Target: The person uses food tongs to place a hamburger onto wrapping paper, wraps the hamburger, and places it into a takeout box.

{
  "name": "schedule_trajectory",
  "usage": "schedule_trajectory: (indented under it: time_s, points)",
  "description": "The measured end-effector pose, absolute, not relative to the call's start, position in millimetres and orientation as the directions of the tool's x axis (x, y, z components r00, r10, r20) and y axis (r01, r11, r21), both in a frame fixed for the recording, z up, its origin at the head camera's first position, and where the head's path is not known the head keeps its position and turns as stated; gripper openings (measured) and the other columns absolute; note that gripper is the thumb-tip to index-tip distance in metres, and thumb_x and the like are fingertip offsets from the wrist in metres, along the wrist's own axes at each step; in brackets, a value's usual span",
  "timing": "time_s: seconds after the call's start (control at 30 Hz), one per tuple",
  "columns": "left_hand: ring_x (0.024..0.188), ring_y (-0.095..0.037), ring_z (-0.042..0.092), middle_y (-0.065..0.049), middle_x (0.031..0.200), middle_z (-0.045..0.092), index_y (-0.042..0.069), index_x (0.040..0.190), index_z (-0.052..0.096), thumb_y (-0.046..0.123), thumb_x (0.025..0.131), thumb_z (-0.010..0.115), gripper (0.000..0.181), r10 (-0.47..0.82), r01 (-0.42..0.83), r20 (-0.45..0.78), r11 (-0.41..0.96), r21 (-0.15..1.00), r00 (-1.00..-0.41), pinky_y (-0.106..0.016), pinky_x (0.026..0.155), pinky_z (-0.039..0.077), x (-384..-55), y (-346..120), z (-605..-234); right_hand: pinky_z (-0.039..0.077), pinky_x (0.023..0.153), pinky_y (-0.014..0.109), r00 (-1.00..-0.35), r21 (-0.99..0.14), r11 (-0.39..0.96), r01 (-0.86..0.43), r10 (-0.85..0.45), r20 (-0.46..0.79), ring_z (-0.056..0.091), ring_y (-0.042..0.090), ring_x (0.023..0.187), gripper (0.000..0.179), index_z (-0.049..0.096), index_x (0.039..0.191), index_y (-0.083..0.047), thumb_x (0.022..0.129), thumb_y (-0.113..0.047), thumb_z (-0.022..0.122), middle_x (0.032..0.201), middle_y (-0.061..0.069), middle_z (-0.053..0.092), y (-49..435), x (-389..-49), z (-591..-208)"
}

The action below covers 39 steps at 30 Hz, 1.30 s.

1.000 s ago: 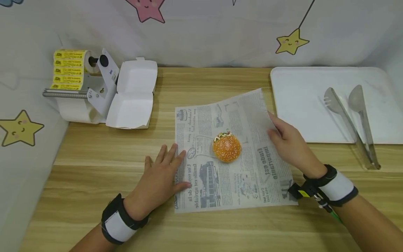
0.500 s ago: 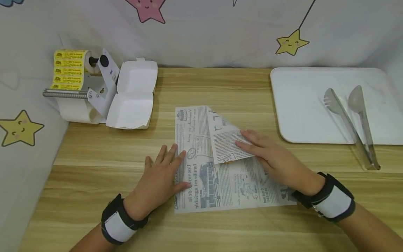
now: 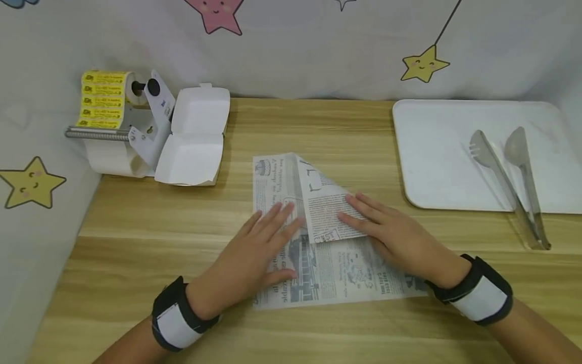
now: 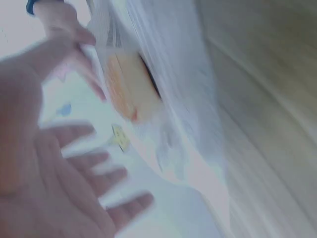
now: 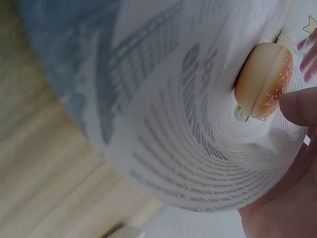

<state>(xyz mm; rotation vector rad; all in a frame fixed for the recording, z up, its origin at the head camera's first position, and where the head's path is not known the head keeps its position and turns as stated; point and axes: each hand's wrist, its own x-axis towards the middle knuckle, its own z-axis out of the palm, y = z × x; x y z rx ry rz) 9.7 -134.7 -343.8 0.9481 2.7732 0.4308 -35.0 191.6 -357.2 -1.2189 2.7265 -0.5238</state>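
A sheet of newsprint-patterned wrapping paper (image 3: 327, 283) lies on the wooden table, its upper right corner folded over in a flap (image 3: 325, 205). Beneath that flap is a sesame-bun burger (image 5: 265, 82), hidden in the head view but visible in both wrist views. My right hand (image 3: 395, 235) presses the flap with extended fingers; in the right wrist view its thumb (image 5: 299, 106) is beside the bun. Over the left part of the paper my left hand (image 3: 250, 258) is spread, fingers straight and holding nothing. It looks blurred in the left wrist view.
An unfolded white box (image 3: 193, 134) stands at the back left, beside a label dispenser (image 3: 150, 121) with a roll of yellow labels (image 3: 103, 98). At the right, metal tongs (image 3: 523, 202) rest across a white tray (image 3: 436, 167) and overhang its front edge.
My right hand has brought the paper's right corner leftward over the burger, covering it. My left hand has moved right, from the paper's left edge further onto the sheet.
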Motion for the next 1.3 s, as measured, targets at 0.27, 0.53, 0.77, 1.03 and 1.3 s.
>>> schedule_trajectory:
  time_s: [0.27,0.53,0.77,1.03,1.3]
  points:
    - [0.155,-0.028,0.017,-0.005,0.169,0.017,0.014,0.158,0.038,0.061,0.093,0.063,0.085,0.741,0.695,-0.138,0.667,0.269,-0.658,-0.054,0.122,0.020,12,-117,-354,0.032,0.113,0.060,-0.658,-0.380,0.589,-0.714,-0.750,0.075,0.028,0.035,0.150,0.066,0.049,0.153,-0.018,0.093,-0.032,0.074,0.163,0.008,0.034,185,-33,-356]
    - [0.153,-0.030,0.023,-0.004,0.169,0.018,0.014,0.157,0.040,0.062,0.091,0.063,0.084,0.731,0.681,-0.144,0.677,0.281,-0.667,-0.057,0.119,0.026,13,-120,-358,0.035,0.114,0.057,-0.735,-0.431,0.633,-0.643,-0.668,0.116,0.042,0.034,0.143,0.049,0.054,0.149,-0.016,0.103,-0.031,0.061,0.158,0.012,0.043,151,-59,-343]
    - [0.153,-0.030,0.023,-0.005,0.169,0.018,0.015,0.156,0.042,0.062,0.089,0.067,0.085,0.733,0.674,-0.196,0.677,0.294,-0.651,-0.056,0.120,0.026,17,-121,-357,0.038,0.113,0.053,-0.736,-0.479,0.647,-0.593,-0.677,-0.001,0.044,0.032,0.142,0.051,0.051,0.151,-0.014,0.104,-0.031,0.060,0.159,0.011,0.041,139,-69,-345]
    - [0.155,-0.023,0.018,0.000,0.166,0.028,0.023,0.151,0.051,0.048,0.076,0.084,0.086,0.785,0.663,-0.287,0.618,0.423,-0.549,-0.050,0.124,0.018,18,-146,-352,0.039,0.113,0.051,-0.754,-0.592,0.625,-0.508,-0.656,-0.045,0.042,0.029,0.144,0.052,0.049,0.152,-0.017,0.103,-0.031,0.061,0.161,0.008,0.037,142,-70,-349]
    - [0.140,-0.020,0.047,0.003,0.144,0.059,0.023,0.137,0.065,0.026,0.094,0.073,0.044,0.827,0.754,-0.103,0.549,0.362,-0.553,-0.046,0.117,0.035,12,-150,-351,0.039,0.113,0.049,-0.763,-0.614,0.624,-0.483,-0.644,-0.055,0.043,0.028,0.143,0.051,0.053,0.149,-0.015,0.101,-0.029,0.065,0.159,0.008,0.041,142,-72,-350]
